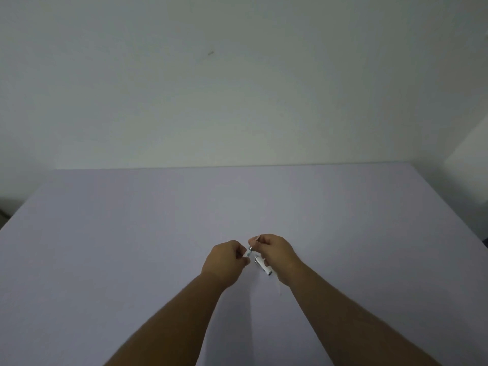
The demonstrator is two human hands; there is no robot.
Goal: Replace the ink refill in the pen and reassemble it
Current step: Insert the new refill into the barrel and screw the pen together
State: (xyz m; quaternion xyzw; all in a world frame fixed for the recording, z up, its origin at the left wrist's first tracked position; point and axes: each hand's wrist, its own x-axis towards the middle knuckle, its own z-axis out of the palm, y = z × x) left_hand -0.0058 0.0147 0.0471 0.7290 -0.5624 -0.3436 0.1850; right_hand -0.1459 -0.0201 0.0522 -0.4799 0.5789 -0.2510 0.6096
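My left hand (227,261) and my right hand (276,253) meet over the middle of the lavender table (132,233). A white pen barrel with a clip (262,264) juts out under my right hand, which is closed on it. Between the two hands a small clear pen piece with a metal tip (249,251) is pinched by the fingertips of my left hand; my right fingertips touch its upper end. The frame is too small to tell whether this piece is the refill or the tip section.
A plain white wall (237,88) rises behind the table's far edge. The table's left edge runs diagonally at the left, with a dark floor gap (5,210) beyond it.
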